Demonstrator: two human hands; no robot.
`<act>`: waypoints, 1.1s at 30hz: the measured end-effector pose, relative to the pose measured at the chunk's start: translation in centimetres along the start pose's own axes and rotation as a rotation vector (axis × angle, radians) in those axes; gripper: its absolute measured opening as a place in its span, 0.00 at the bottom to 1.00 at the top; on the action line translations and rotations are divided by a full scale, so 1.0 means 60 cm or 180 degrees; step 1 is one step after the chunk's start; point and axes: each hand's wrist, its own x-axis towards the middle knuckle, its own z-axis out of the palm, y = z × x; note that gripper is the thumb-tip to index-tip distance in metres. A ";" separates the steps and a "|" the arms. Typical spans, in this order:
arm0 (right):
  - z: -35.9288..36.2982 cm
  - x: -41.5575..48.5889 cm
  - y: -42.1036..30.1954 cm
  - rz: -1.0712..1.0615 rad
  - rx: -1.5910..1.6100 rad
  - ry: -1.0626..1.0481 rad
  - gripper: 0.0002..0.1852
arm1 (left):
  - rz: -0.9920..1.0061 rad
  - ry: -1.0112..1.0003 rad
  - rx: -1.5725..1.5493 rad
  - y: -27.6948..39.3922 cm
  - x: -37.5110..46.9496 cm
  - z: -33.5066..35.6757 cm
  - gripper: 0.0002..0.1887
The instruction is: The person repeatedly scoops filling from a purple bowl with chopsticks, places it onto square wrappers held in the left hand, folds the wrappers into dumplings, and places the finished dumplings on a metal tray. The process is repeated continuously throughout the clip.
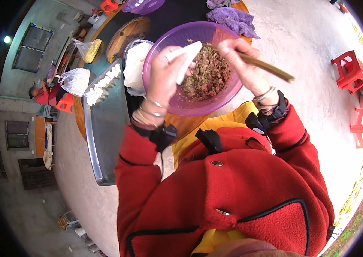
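My left hand (163, 72) is over the left rim of a purple plastic bowl (149, 69). It holds a pale, folded sheet that looks like a dough wrapper (186, 61). Seasoned minced meat with green flecks (208, 75) lies in the bowl. Over the right side of the bowl, my right hand (244, 59) grips wooden chopsticks (269, 69); their far tips reach the wrapper's upper end. A stack of white sheets (137, 66) rests just left of the bowl. Small white folded parcels (102, 85) sit at the far end of a metal tray (109, 128).
The bowl sits at the edge of a round wooden table (184, 123). Purple towels (232, 21), a wooden lid (125, 35) and plastic bags (75, 80) are around it. Red stools (350, 72) stand at right. A person in red (48, 94) sits in the left background.
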 end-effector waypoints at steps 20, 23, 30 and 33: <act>-0.070 -0.031 0.000 -0.0179 0.0567 0.0785 0.08 | 0.1349 -0.0616 0.3832 -0.045 0.134 -0.046 0.08; -0.052 -0.022 -0.002 0.0014 0.0574 0.0463 0.10 | 0.0003 0.0026 0.0015 0.000 0.109 -0.021 0.11; 0.039 -0.019 -0.017 0.0660 0.0757 -0.0002 0.14 | 0.0538 0.0543 -0.1446 0.034 0.039 0.079 0.08; 0.057 -0.022 -0.019 0.0604 0.0721 0.0486 0.11 | 0.0759 0.0542 -0.1520 0.025 0.002 0.105 0.08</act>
